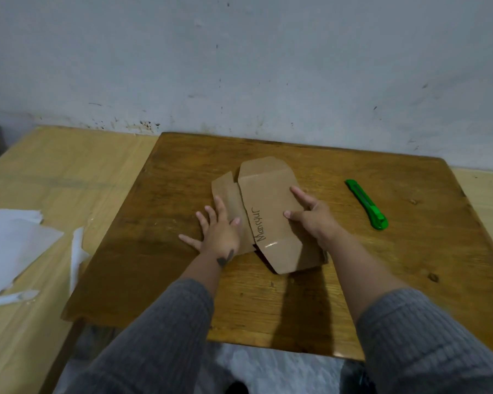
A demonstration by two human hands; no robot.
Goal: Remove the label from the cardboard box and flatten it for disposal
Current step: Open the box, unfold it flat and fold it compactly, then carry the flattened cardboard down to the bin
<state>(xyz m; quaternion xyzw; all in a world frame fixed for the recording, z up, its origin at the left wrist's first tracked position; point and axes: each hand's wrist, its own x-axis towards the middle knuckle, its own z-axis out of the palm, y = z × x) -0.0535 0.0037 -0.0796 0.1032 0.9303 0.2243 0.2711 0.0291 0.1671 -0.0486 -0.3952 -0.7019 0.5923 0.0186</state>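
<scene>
A brown cardboard box (pixel 268 206) lies mostly flat in the middle of the dark wooden table (pixel 353 280), its flaps spread out, with handwriting along its top face. My left hand (pixel 217 231) rests palm down with fingers spread on the box's left flap and the table beside it. My right hand (pixel 310 214) presses on the right side of the top face, thumb and fingers apart and wrapped over the right edge. The near end of the box stands slightly raised. No label shows on the box.
A green utility knife (pixel 366 204) lies on the table to the right of the box. White paper scraps (pixel 15 245) sit on the lighter wooden table (pixel 54 172) to the left. A white wall (pixel 239 66) runs behind both tables.
</scene>
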